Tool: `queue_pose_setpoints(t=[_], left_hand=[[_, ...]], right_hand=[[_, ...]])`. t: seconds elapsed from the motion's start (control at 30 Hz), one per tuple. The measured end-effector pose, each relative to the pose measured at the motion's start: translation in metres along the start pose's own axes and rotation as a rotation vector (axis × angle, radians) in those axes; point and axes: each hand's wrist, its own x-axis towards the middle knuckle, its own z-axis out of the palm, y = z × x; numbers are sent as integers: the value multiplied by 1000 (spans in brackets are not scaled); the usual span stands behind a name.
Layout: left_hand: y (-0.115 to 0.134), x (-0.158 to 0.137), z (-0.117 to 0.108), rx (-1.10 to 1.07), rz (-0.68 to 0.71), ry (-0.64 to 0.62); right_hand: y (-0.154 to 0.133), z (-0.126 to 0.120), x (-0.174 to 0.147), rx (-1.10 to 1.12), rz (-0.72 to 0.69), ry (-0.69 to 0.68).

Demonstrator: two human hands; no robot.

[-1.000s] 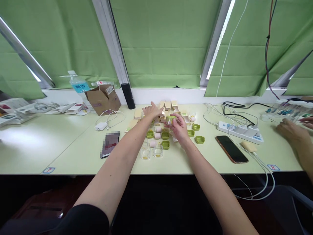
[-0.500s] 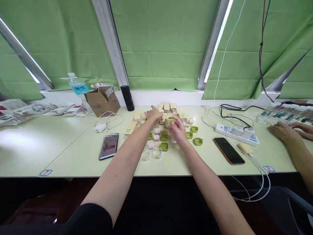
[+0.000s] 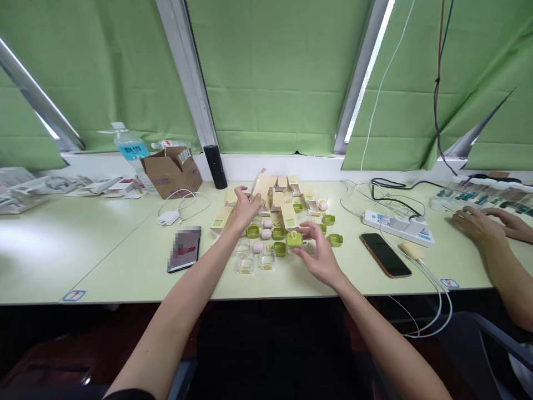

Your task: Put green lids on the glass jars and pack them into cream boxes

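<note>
My left hand is closed on a small open beige paper box, tilted up over the pile. My right hand grips a small clear case with a green lid, the lid carrying a little loop on top. The case is low over the front of the group, and whether it touches the table cannot be seen. Around it lie green lids, pale pink cylinders and clear square cups with yellow marks. More beige boxes, some with a green window, are heaped behind.
A phone and a power strip with cables are at right. Left are a tablet-like device, a white charger, a cardboard box and a black cylinder. Another person's hands work at far right.
My right hand has brought the green-lidded case down and toward me. My left hand has drawn back slightly leftward, and a beige box now stands raised in it.
</note>
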Motion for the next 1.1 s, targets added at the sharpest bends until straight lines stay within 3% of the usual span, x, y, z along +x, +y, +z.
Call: queue_pose_setpoints(t=[0.2, 0.43, 0.53, 0.67, 0.83, 0.97, 1.1], left_hand=[[-10, -22, -10, -183, 86, 96], [-7, -36, -14, -146, 247, 141], [-8, -41, -12, -84, 346, 174], [-10, -42, -8, -8, 504, 221], [-13, -43, -5, 40, 595, 202], [-10, -46, -5, 84, 625, 182], [-5, -51, -9, 66, 731, 110]], right_hand=[[12, 4, -25, -409, -152, -37], [17, 5, -28, -552, -232, -3], [8, 0, -13, -481, -266, 16], [-6, 7, 32, -318, -315, 36], [-12, 35, 82, -107, -276, -189], [-7, 48, 94, 16, -329, -218], [5, 41, 94, 143, -310, -169]])
